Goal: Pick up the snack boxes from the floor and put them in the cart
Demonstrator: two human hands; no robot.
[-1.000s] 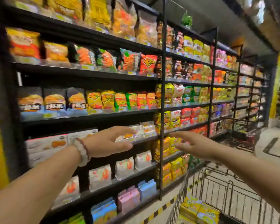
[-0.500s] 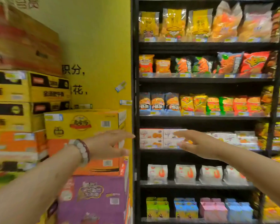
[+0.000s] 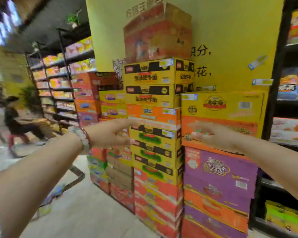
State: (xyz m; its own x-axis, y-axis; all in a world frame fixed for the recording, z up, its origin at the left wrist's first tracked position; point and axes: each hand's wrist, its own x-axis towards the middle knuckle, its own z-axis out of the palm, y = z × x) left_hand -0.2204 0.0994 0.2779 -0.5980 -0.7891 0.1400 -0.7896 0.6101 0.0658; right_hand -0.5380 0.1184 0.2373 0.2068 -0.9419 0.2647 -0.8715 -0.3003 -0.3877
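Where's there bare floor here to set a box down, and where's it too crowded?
The tiled floor lower left is bare, between the left forearm and the stacked cartons. Farther left it stays open toward the seated person. The middle and right are packed: cartons against the yellow wall, then the snack shelf. Both hands, left hand and right hand, hold nothing.

Stacked cartons (image 3: 155,117) stand against the wall (image 3: 230,31), between shelves (image 3: 58,83) left and right.

Hands: 2, left (image 3: 108,134) at 9 o'clock, right (image 3: 217,136) at 3 o'clock. Bracelets (image 3: 83,136): 2, on the left wrist. Carton stacks (image 3: 155,117): at least 4, centre; blur prevents a carton count. Seated person (image 3: 15,117): 1, 9 o'clock. Shelf units (image 3: 58,86): several, 10 o'clock.
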